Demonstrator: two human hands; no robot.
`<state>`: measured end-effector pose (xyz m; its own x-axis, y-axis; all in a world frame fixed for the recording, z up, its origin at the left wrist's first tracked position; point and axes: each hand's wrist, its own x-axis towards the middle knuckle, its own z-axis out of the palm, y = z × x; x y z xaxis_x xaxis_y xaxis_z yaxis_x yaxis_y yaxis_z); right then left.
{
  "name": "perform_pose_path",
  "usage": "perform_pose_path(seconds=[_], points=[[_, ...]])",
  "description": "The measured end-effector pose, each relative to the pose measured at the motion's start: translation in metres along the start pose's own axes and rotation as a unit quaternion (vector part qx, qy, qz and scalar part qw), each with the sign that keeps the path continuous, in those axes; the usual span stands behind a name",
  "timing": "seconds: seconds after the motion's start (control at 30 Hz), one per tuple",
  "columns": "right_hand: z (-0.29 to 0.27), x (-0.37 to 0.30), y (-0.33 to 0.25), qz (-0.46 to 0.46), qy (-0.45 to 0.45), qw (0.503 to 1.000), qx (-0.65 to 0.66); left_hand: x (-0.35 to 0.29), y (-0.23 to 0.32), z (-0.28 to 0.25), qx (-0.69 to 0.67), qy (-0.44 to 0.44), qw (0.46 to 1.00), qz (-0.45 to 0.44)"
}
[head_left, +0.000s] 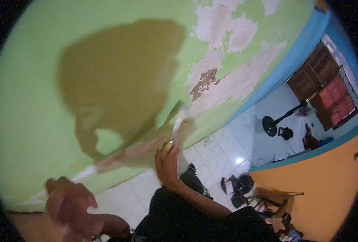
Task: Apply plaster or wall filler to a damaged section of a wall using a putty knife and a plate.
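Observation:
My right hand [167,165] is closed round the handle of a putty knife [177,126]. The blade is smeared with white filler, and its tip is at the green wall [29,101], just below a patched area. White filler patches [243,86] spread over the wall there, with a bare brown spot [205,82] among them. A whitish, roughly filled strip [122,155] runs along the wall toward the lower left. Near that strip's lower end is my left hand [70,203], blurred by motion. Its fingers look partly bent, and whether it holds anything is unclear.
White floor tiles [225,143] lie below the wall. To the right stand a black fan [270,125] and an orange wall [312,181]. Black bags [243,183] and a wooden chair-like piece [282,203] are on the floor. A brown surface [31,228] fills the lower left.

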<state>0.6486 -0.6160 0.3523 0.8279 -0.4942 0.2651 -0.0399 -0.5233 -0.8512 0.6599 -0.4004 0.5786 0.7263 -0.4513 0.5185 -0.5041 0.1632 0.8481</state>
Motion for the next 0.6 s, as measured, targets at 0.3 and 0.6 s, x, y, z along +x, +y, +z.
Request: perform_pose_path(seconds=[0.3,0.6], points=[[-0.006,0.047,0.024,-0.043,0.109,0.992,0.057,0.017,0.015,0.049,-0.525,-0.197,0.824,-0.086],[-0.017,0.027,0.045,0.063,0.179,0.965,0.180,0.015,0.008,0.057,-0.558,-0.199,0.794,-0.138]])
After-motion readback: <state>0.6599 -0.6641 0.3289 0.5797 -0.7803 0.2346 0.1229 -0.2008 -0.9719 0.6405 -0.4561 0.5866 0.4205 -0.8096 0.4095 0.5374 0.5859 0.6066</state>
